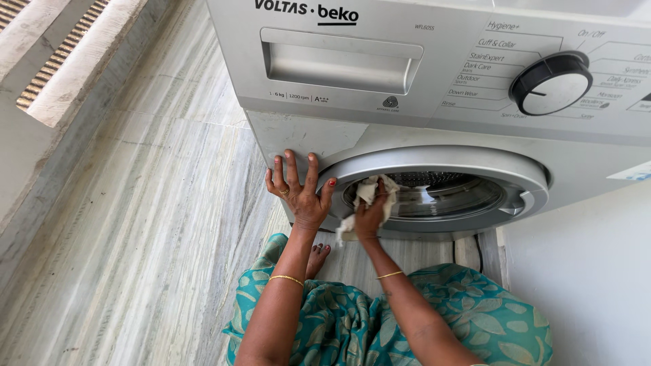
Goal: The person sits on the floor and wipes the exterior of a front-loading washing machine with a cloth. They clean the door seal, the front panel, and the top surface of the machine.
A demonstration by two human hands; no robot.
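Head view, looking steeply down a grey front-loading washing machine (pixel 434 81). Right hand (pixel 369 215) clenched around a small white cloth (pixel 367 192), pressing it against the lower left part of the round door (pixel 444 196). Cloth crumpled and bunched, off-white, soft-looking; one wad bulging above the knuckles onto the dark glass, a loose tail hanging below the hand near the door's bottom edge. Fingers mostly hidden under the folds. Left hand (pixel 298 190) not gripping anything: spread flat, palm against the machine's front panel just left of the door ring, fingers pointing up, thumb almost at the silver rim. Ring on one finger, red polish on the nails, a thin gold bangle (pixel 286 278) on that wrist and another (pixel 389 274) on the right wrist. Door shut, its silver ring (pixel 468 159) broad and shiny, drum holes dimly visible behind the glass. Above, a recessed detergent drawer (pixel 339 61) and a black-rimmed round dial (pixel 550 83) among printed labels. Below, a teal leaf-patterned garment (pixel 380 318) over the knees, bare toes (pixel 319 254) showing on pale streaked marble floor (pixel 149 224). White wall (pixel 590 271) at right.
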